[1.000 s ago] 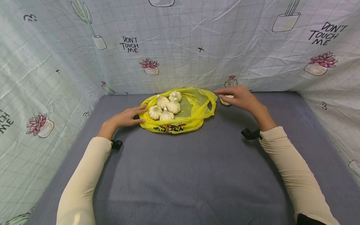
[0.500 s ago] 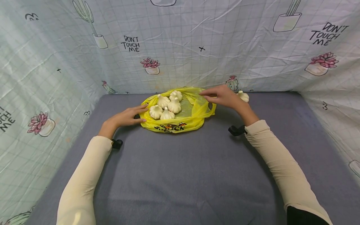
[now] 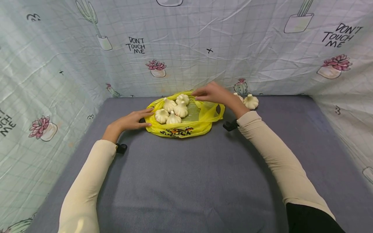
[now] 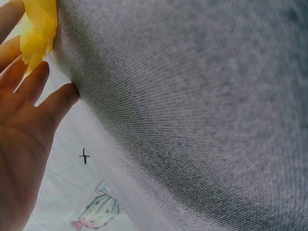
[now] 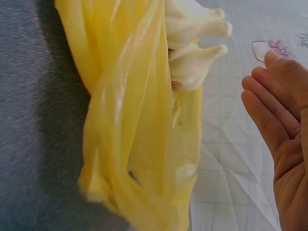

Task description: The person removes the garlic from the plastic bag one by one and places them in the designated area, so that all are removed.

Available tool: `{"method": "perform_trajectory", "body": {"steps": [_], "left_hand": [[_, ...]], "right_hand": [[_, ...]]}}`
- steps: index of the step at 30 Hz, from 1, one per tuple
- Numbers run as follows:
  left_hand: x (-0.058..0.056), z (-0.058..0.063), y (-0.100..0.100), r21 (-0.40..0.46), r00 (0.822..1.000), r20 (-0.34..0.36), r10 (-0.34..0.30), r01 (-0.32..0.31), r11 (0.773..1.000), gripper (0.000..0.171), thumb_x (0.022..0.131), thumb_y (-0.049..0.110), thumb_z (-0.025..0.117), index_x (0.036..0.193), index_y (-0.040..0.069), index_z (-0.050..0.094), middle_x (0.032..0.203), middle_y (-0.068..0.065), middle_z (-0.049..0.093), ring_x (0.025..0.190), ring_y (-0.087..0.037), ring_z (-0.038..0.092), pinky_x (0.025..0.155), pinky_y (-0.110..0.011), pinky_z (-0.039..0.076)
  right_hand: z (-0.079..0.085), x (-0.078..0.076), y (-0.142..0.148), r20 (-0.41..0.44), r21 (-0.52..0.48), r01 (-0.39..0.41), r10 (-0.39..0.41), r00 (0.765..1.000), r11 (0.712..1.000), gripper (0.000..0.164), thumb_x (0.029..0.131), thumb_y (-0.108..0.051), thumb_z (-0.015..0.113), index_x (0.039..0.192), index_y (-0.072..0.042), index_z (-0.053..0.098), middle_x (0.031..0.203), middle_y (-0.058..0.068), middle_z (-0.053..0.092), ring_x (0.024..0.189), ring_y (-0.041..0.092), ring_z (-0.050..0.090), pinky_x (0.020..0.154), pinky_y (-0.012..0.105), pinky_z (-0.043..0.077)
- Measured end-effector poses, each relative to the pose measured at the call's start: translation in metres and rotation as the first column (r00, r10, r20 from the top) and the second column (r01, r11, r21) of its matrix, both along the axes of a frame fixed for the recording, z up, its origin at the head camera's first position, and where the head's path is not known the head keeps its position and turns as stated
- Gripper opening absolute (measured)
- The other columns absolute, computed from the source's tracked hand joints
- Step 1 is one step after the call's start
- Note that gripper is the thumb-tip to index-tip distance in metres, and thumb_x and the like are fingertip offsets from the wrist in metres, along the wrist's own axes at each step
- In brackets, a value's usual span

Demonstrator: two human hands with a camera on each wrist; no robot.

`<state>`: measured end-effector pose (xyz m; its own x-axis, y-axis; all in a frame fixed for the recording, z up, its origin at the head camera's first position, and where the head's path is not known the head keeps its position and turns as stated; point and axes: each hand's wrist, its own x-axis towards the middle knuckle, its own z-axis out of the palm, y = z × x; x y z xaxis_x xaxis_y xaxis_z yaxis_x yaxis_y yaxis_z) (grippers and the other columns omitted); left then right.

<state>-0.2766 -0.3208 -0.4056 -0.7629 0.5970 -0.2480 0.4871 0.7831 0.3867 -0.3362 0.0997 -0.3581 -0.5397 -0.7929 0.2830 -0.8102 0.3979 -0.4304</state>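
A yellow plastic bag (image 3: 201, 126) lies spread at the back of the table, its mouth facing up. Several white garlic bulbs (image 3: 181, 110) sit inside, towards its left side. My left hand (image 3: 129, 122) touches the bag's left edge with fingers extended, and in the left wrist view yellow plastic (image 4: 39, 26) lies by the fingers. Over the bag's far right part hovers my right hand (image 3: 214, 93); its fingers (image 5: 262, 113) are loosely extended with nothing between them. Behind the right wrist, a garlic bulb (image 3: 251, 102) stands on the table next to another one, partly hidden by the forearm.
A grey cloth (image 3: 180, 181) covers the table. Printed fabric (image 3: 186, 58) hangs as a wall close behind the bag and along both sides. Each wrist wears a black camera mount (image 3: 231, 125).
My right hand has moved left, from beside the garlic right of the bag to above the bag's opening. Those bulbs are now more exposed. My left hand has stayed in place.
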Motion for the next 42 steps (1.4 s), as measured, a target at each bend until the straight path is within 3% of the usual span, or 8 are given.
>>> {"method": "perform_trajectory", "body": {"steps": [5,9,12,16,18,21,25,42], "left_hand": [[0.0,0.002,-0.001,-0.008,1.0,0.0,0.007,-0.007,1.0,0.07,0.103,0.041,0.061,0.159,0.008,0.034,0.169,-0.014,0.017,0.154,-0.041,0.013,0.121,-0.064,0.015],[0.001,0.003,0.0,-0.014,1.0,0.007,0.005,-0.005,1.0,0.071,0.102,0.041,0.061,0.159,0.008,0.034,0.169,-0.014,0.017,0.154,-0.041,0.013,0.121,-0.063,0.015],[0.002,0.004,0.002,-0.013,1.0,0.01,0.005,-0.005,1.0,0.071,0.102,0.041,0.061,0.159,0.008,0.034,0.169,-0.014,0.017,0.154,-0.041,0.013,0.121,-0.063,0.015],[0.003,0.004,0.002,-0.011,1.0,0.005,0.002,-0.002,1.0,0.071,0.102,0.04,0.062,0.159,0.007,0.034,0.169,-0.014,0.018,0.154,-0.041,0.014,0.121,-0.062,0.016],[0.002,0.003,0.002,-0.013,1.0,0.003,0.002,-0.002,1.0,0.071,0.102,0.04,0.061,0.159,0.007,0.035,0.169,-0.014,0.018,0.154,-0.041,0.014,0.121,-0.063,0.016],[0.002,0.003,0.001,-0.017,1.0,0.006,0.009,-0.009,1.0,0.071,0.102,0.041,0.061,0.159,0.008,0.035,0.169,-0.014,0.018,0.154,-0.041,0.014,0.121,-0.063,0.015],[0.002,0.003,0.001,-0.015,1.0,0.008,0.009,-0.008,1.0,0.071,0.102,0.042,0.062,0.159,0.009,0.035,0.169,-0.013,0.018,0.154,-0.04,0.014,0.121,-0.063,0.015],[0.001,0.001,0.0,-0.006,1.0,0.014,0.005,-0.005,1.0,0.071,0.102,0.044,0.06,0.16,0.011,0.035,0.169,-0.012,0.018,0.154,-0.039,0.015,0.121,-0.062,0.017]], "right_hand": [[-0.002,-0.017,-0.016,0.072,0.03,-0.018,0.016,0.997,0.999,0.032,0.098,-0.017,0.07,0.128,-0.006,0.072,0.12,0.012,0.073,0.103,0.024,0.074,0.089,0.039,0.058],[-0.004,-0.027,-0.025,0.127,0.037,-0.026,0.021,0.992,0.999,0.031,0.096,-0.012,0.072,0.125,-0.002,0.073,0.119,0.016,0.073,0.101,0.027,0.074,0.087,0.04,0.059],[-0.004,-0.033,-0.029,0.125,0.045,-0.035,0.029,0.992,0.998,0.028,0.095,-0.009,0.072,0.122,-0.002,0.074,0.114,0.017,0.074,0.085,0.03,0.075,0.071,0.027,0.057],[-0.005,-0.04,-0.035,0.116,0.062,-0.025,0.018,0.993,0.998,0.028,0.095,-0.011,0.073,0.122,-0.005,0.074,0.111,0.013,0.075,0.07,0.035,0.068,0.058,0.022,0.038],[-0.005,-0.043,-0.038,0.114,0.078,-0.013,0.004,0.993,0.997,0.03,0.094,-0.014,0.074,0.124,-0.008,0.074,0.112,0.011,0.076,0.07,0.034,0.068,0.06,0.024,0.043],[-0.005,-0.047,-0.044,0.107,0.1,-0.015,0.004,0.994,0.995,0.034,0.093,-0.018,0.076,0.126,-0.009,0.073,0.114,0.01,0.075,0.084,0.029,0.074,0.073,0.031,0.056],[-0.008,-0.052,-0.051,0.106,0.113,-0.023,0.011,0.994,0.993,0.037,0.091,-0.018,0.079,0.126,-0.008,0.073,0.117,0.01,0.074,0.102,0.027,0.074,0.088,0.04,0.058],[-0.013,-0.05,-0.067,0.124,0.115,-0.067,0.053,0.991,0.991,0.028,0.094,-0.015,0.075,0.12,-0.007,0.077,0.118,0.009,0.075,0.103,0.025,0.073,0.091,0.039,0.057]]}}
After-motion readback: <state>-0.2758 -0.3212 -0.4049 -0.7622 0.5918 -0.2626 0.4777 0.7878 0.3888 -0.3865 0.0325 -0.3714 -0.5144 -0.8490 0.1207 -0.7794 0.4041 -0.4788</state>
